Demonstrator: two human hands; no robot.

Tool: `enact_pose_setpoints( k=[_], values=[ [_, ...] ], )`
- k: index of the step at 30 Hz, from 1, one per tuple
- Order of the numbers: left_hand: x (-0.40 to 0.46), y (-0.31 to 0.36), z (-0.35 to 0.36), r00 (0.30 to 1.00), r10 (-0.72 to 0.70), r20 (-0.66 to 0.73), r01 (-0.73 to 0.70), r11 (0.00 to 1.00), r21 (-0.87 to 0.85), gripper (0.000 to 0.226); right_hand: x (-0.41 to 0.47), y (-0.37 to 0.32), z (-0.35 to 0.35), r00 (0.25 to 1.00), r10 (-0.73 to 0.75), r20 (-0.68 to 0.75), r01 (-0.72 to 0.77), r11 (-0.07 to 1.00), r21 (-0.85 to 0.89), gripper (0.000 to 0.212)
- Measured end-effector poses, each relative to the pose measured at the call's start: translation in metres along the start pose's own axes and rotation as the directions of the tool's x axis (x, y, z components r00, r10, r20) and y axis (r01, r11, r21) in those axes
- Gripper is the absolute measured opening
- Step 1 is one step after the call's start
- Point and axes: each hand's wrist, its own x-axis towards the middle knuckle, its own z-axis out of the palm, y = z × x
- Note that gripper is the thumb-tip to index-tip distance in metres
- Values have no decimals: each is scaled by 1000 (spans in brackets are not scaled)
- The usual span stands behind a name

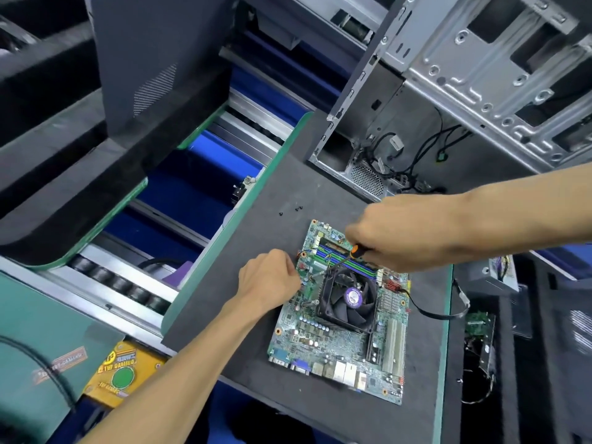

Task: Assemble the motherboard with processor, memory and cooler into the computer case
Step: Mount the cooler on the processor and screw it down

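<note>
Closest to the camera, the motherboard [339, 341] lay flat on the dark grey mat [256, 363] of the workbench, port side toward the person. The black cooler [347, 298] with its purple-stickered fan sat on the board's middle, and the memory slots [346, 256] ran just past it, partly hidden under the right hand.

The left hand [267, 280] was curled up at the board's left edge, knuckles up, touching or almost touching it. Couldn't tell if it was actually pinching anything, fingers were tucked out of sight.

The right hand [400, 238] was wrapped tight around a screwdriver [347, 254] with an orange and black handle, its shaft angled down toward the cooler's far left corner.

A bit further out, three small black screws [296, 209] sat loose on the mat, well apart from the board.

Beyond that stood the open computer case [448, 100], bare metal, with black cables [400, 161] bunched in its bottom. Off to the left was a roller conveyor [128, 283] with a dark panel [153, 59] standing up.
</note>
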Motion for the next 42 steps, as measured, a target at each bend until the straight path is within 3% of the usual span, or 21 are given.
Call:
enact_pose_setpoints(
  k=[3, 4, 6, 7, 9, 11, 12, 15, 18, 20, 22, 23, 25, 27, 29, 30, 32, 34, 36, 39, 42],
  values=[
    [1, -1, 1, 1000, 1, 6, -1, 1000, -7, 16, -4, -4, 2, 981, -192, -19, 174, 924, -339, 13],
    [1, -1, 2, 1000, -3, 6, 3, 1000, -3, 16, -3, -6, 5, 987, -162, -23, 149, 948, -280, 16],
    [1, 0, 3, 1000, -9, -6, 9, 1000, 11, 15, -2, -11, 4, 997, 71, 15, -72, 991, 116, 28],
    [1, -1, 4, 1000, -10, -15, 10, 1000, 17, 15, 2, -12, 4, 973, 205, 109, -232, 887, 400, 32],
    [1, -1, 6, 999, -5, -35, 5, 1000, 16, 14, 11, -13, 9, 838, 292, 460, -539, 321, 779, 30],
    [1, -1, 7, 999, -1, -51, 1, 1000, 14, 16, 14, -13, 9, 742, 171, 648, -629, -157, 761, 28],
    [0, -1, 6, 999, -1, -53, 2, 1000, 12, 16, 12, -13, 8, 733, 123, 669, -635, -226, 738, 29],
    [0, 0, 4, 999, -2, -36, 2, 1000, 0, 17, 6, -8, 6, 766, 82, 637, -627, -123, 769, 25],
    [-1, 1, 1, 1000, -5, -9, 5, 1000, -6, 22, 4, -3, 2, 846, 170, 505, -533, 279, 799, 33],
    [-1, 1, 1, 1000, -6, -17, 6, 1000, 7, 21, -1, -4, 0, 944, 189, 272, -315, 768, 557, 24],
    [0, 1, 3, 1000, -11, -24, 11, 1000, 11, 21, -4, -5, 0, 1000, 14, 10, -14, 1000, 20, 14],
    [0, 1, 3, 1000, -15, -22, 15, 1000, 11, 21, -6, -8, 0, 995, -94, -38, 85, 976, -201, 12],
    [0, 1, 5, 1000, -16, -25, 16, 1000, 14, 22, -8, -12, 3, 979, -202, -32, 181, 928, -326, 12],
    [1, 1, 6, 999, -20, -28, 20, 1000, 21, 22, -6, -15, 7, 994, -105, -37, 99, 986, -135, 18],
    [2, 1, 7, 999, -29, -25, 29, 999, 20, 21, -3, -15, 8, 991, 129, 16, -129, 959, 254, 34],
    [2, 1, 8, 999, -27, -29, 28, 999, 18, 20, 1, -14, 10, 963, 249, 100, -266, 835, 482, 37],
    [3, 0, 10, 998, -25, -52, 26, 1000, 13, 17, 8, -14, 16, 850, 337, 406, -511, 337, 791, 34],
    [3, -1, 12, 997, -21, -79, 22, 1000, 10, 15, 12, -14, 18, 765, 197, 613, -586, -182, 790, 32],
    [2, 0, 11, 995, -19, -95, 21, 1000, 19, 15, 11, -9, 18, 740, 57, 670, -601, -391, 697, 34],
    [1, 2, 8, 997, -20, -77, 22, 1000, 15, 18, 6, 0, 14, 750, 54, 660, -622, -284, 730, 35],
    [1, 3, 7, 997, -19, -73, 20, 1000, 21, 16, -10, 1, 9, 862, 357, 361, -495, 433, 754, 33]
  ],
)
